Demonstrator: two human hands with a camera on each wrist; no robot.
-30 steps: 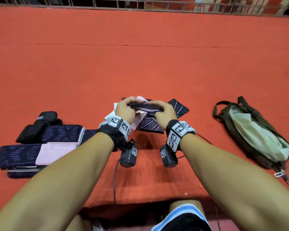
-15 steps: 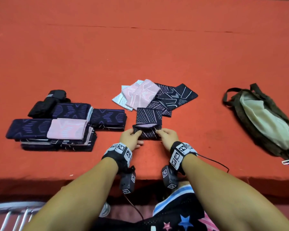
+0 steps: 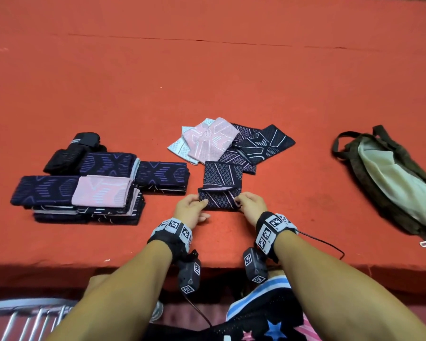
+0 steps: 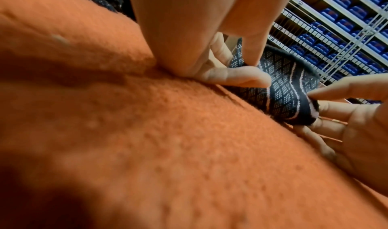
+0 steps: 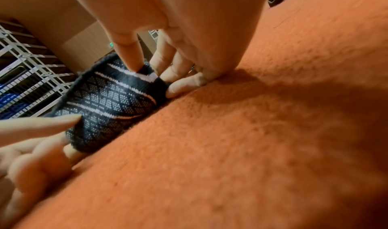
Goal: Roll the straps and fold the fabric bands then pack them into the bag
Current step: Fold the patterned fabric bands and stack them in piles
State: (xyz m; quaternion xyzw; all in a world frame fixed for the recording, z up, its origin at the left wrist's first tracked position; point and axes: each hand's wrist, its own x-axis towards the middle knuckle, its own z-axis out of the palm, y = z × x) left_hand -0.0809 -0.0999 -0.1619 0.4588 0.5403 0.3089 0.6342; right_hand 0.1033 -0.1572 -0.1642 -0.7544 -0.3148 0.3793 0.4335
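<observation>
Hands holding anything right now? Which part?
Yes. Both pinch the dark patterned fabric band at its folded near edge: left hand on the left corner, right hand on the right corner.

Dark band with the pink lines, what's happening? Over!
Both hands, left and right, pinching dark band near corners, half folded on red cloth. Bag right, nothing packed visibly. Unfolded pile just behind.

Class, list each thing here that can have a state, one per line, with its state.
Dark band: half folded, pinched at both near corners.
Left hand: pinching it.
Right hand: pinching it.
Left stack: folded.
Middle pile: loose, unfolded.
Bag: lying open.
</observation>
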